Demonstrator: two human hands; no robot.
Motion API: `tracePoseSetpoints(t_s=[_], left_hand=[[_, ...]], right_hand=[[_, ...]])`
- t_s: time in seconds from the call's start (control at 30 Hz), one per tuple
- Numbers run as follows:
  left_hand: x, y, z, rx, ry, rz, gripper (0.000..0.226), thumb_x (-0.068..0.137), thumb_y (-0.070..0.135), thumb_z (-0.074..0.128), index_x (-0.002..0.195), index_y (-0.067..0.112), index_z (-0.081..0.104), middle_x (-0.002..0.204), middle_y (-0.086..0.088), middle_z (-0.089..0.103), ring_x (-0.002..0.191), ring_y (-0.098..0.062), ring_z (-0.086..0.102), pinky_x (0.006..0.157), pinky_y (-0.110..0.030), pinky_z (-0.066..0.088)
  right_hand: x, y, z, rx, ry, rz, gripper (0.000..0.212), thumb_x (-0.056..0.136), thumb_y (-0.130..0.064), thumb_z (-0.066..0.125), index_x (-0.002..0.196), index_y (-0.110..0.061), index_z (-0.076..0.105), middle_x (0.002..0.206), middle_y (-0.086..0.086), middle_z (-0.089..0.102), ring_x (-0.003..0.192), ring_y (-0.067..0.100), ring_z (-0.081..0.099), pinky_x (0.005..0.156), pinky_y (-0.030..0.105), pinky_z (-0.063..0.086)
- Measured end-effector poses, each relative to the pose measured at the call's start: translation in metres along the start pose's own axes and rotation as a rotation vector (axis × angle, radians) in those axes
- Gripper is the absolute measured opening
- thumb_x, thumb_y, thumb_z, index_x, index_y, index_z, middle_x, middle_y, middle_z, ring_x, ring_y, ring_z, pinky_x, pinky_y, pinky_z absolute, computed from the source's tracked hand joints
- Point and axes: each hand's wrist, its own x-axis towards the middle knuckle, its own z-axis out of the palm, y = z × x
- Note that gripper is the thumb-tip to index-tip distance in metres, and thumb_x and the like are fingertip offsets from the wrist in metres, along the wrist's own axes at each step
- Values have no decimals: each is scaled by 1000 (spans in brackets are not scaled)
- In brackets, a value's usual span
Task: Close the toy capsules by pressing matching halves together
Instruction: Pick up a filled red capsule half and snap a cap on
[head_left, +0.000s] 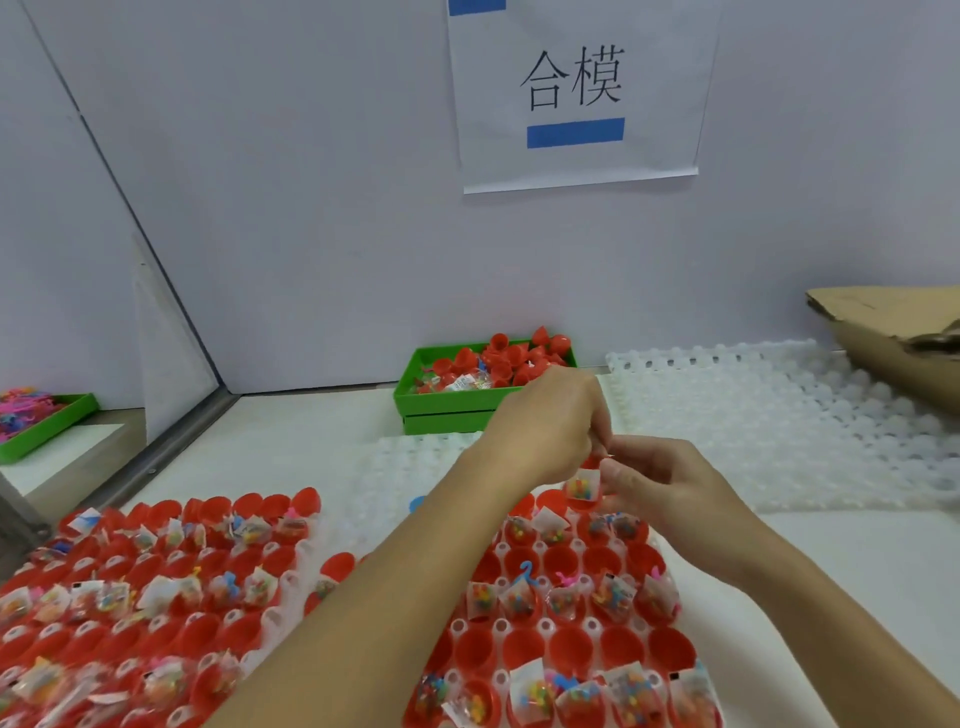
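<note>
**Both hands meet over a red capsule at the far edge of the tray**

The left hand and the right hand come together above the far row of the right-hand tray. Between them sits a small red capsule half with a clear toy packet of coloured bits standing in it. The left hand's fingers are curled downward and bunched at the tips, pinching something right above the packet; what exactly they pinch is hidden by the hand. The right hand's fingers are curled inward, thumb side against the capsule half, holding it at its right side. Fingertips of both hands nearly touch each other.

The white tray under the hands holds rows of open red halves, some with packets in them, some bare. A second tray to the left is likewise filled with red halves and packets. Beyond the hands, a green bin against the wall is heaped with loose red halves. Stacked white trays lie to the right, with a cardboard box past them. A paper sign hangs on the wall above.
</note>
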Motion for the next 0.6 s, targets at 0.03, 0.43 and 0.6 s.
tracePoseSetpoints(t_s=[0.03, 0.43, 0.6], left_hand=[[2, 2, 1, -8, 5, 6, 30, 83, -6, 64, 88, 19, 81, 76, 10, 63, 78, -14, 63, 68, -38, 58], [-4, -10, -11, -397, 31, -116, 25, 100, 34, 54, 94, 18, 72, 93, 3, 71, 87, -11, 67, 84, -39, 57], [-41, -13, 10, -817, 165, -234, 67, 81, 72, 46, 125, 22, 55, 103, 3, 72, 86, -7, 72, 76, -27, 60]], right_hand=[[0, 1, -1, 81, 16, 22, 21, 92, -21, 60, 102, -27, 77, 101, 5, 77, 95, 18, 73, 76, 18, 55], [4, 3, -3, 121, 154, 15, 24, 75, -38, 70, 94, -28, 79, 91, 3, 78, 88, 16, 75, 74, 17, 56], [7, 3, 0, 139, 294, -19, 15, 86, -27, 68, 97, -21, 75, 90, 1, 78, 87, 17, 74, 71, 18, 56]])
